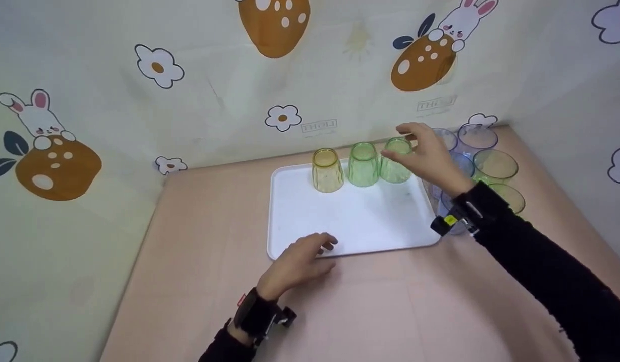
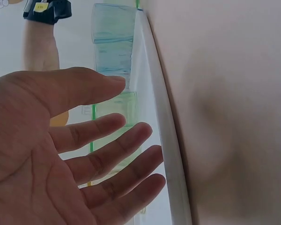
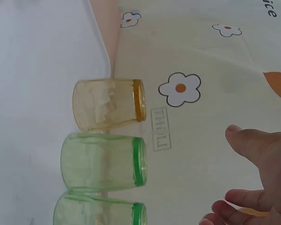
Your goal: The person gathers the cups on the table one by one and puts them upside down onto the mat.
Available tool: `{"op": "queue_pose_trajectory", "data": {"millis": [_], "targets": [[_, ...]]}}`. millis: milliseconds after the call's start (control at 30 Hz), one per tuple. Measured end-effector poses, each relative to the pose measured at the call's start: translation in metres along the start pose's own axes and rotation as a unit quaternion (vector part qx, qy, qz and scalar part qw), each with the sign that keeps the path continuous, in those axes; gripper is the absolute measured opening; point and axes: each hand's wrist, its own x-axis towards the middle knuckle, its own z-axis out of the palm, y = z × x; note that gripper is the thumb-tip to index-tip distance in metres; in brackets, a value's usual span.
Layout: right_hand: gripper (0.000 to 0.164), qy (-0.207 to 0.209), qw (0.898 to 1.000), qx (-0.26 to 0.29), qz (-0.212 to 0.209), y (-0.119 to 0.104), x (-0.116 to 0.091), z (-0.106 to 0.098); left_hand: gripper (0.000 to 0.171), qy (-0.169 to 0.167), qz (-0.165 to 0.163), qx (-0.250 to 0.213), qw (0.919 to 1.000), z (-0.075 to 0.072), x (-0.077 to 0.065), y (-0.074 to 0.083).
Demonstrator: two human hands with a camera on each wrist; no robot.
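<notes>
A white tray (image 1: 350, 221) lies on the table. Along its far edge a yellow glass (image 1: 327, 175), a green glass (image 1: 363, 168) and a second green glass (image 1: 396, 172) stand upside down in a row. My right hand (image 1: 430, 156) is over the rightmost green glass, thumb and fingers spread; the right wrist view shows it apart from the glasses and holding nothing. At the tray's near edge my left hand (image 1: 300, 261) is empty. The left wrist view shows its spread fingers (image 2: 117, 159) beside the tray rim (image 2: 164, 108).
Right of the tray, several blue, purple and green glasses stand mouth up in a group, among them a green glass (image 1: 496, 163) and a purple glass (image 1: 478, 137), partly hidden by my right arm. A patterned cloth wall (image 1: 214, 115) rises right behind the tray.
</notes>
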Motion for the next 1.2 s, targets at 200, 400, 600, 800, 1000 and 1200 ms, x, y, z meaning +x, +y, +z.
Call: {"op": "queue_pose_trajectory", "data": {"millis": [200, 400, 600, 800, 1000, 1200], "targets": [[0.069, 0.012, 1.0, -0.012, 0.016, 0.017, -0.012, -0.029, 0.036, 0.013, 0.001, -0.004, 0.9999, 0.0, -0.004, -0.007], [0.075, 0.002, 0.999, -0.033, 0.038, 0.026, -0.026, -0.052, 0.037, 0.025, -0.003, -0.014, 0.9996, -0.001, -0.012, -0.015], [0.076, 0.015, 0.996, -0.076, 0.052, 0.04, -0.042, -0.078, 0.036, 0.044, 0.02, -0.028, 0.9984, -0.005, -0.015, -0.018], [0.079, -0.032, 0.992, -0.098, 0.073, 0.054, -0.059, -0.107, 0.036, 0.054, 0.026, -0.047, 0.9971, -0.011, -0.015, -0.021], [0.083, -0.102, 0.98, -0.142, 0.099, 0.065, -0.077, -0.134, 0.037, 0.094, 0.037, -0.035, 0.9942, -0.018, -0.016, -0.023], [0.101, -0.15, 0.96, -0.183, 0.151, 0.076, -0.096, -0.142, 0.042, 0.114, 0.033, -0.018, 0.9927, -0.021, -0.015, -0.025]]}}
